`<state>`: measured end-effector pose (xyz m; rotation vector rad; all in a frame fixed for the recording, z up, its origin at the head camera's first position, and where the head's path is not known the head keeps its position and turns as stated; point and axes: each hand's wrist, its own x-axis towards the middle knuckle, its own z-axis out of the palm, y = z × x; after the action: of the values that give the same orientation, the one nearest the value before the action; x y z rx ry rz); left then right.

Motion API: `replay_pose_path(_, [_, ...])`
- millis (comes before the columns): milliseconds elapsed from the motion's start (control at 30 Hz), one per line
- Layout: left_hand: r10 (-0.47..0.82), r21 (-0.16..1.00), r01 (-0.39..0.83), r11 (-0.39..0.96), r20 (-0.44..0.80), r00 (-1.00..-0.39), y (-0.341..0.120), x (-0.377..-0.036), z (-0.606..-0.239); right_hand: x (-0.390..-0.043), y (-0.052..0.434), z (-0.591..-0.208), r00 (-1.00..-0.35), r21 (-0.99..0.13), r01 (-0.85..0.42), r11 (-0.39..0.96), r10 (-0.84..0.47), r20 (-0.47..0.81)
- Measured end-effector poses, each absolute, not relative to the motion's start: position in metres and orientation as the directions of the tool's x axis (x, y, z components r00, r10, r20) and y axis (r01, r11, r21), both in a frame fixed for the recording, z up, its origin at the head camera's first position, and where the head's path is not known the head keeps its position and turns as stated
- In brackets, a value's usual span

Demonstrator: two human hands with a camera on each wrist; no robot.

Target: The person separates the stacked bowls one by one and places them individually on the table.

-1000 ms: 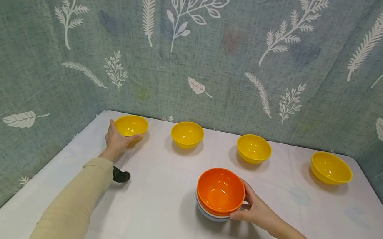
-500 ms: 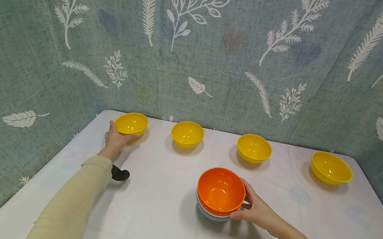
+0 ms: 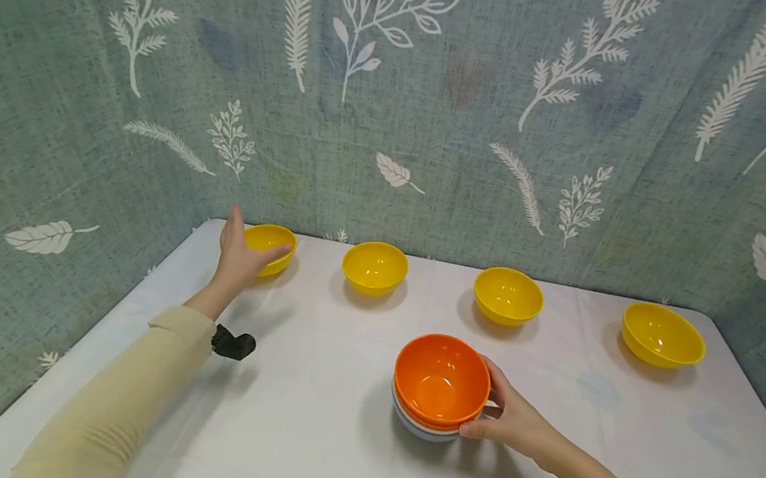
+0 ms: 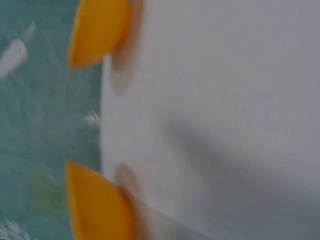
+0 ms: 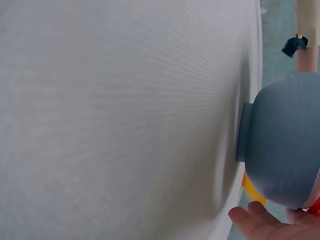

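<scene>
My left hand (image 3: 242,253) is raised in front of the leftmost yellow bowl (image 3: 270,239), with straight, spread fingers and nothing in them. It partly hides that bowl, which stands at the table's far left; the left wrist view shows its side (image 4: 100,205), blurred. In the middle, my right hand (image 3: 513,417) holds a stack of nested bowls by its right side, thumb at the front and fingers behind. An orange bowl (image 3: 441,380) tops the stack. At the bottom sits a blue-grey bowl (image 5: 285,140) with a footed base; fingertips (image 5: 242,217) show beside it.
Three more yellow bowls, one left of centre (image 3: 374,270), one right of centre (image 3: 508,297) and one at far right (image 3: 661,336), line the back of the white-covered table (image 3: 303,445). A leaf-patterned curtain (image 3: 457,158) hangs close behind and along the left.
My left hand has let go of the leftmost yellow bowl, straightened its fingers and lifted, while its forearm shifted left. The right hand and the stack have stayed put.
</scene>
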<state>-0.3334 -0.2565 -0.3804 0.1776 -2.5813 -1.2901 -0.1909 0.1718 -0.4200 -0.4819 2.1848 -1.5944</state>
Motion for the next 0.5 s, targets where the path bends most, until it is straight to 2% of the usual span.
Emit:
replay_pose_path(233, [-0.043,0.822,0.177,0.541,0.237,-0.97,-0.217,-0.301,-0.348,-0.191,0.171,-0.42,-0.868,-0.953,-0.03,0.301,-0.481,-0.125])
replay_pose_path(500, [0.138,0.858,0.277,0.432,0.24,-0.961,-0.182,-0.27,-0.34,-0.19,0.172,-0.415,-0.865,-0.955,-0.043,0.294,-0.49,-0.112])
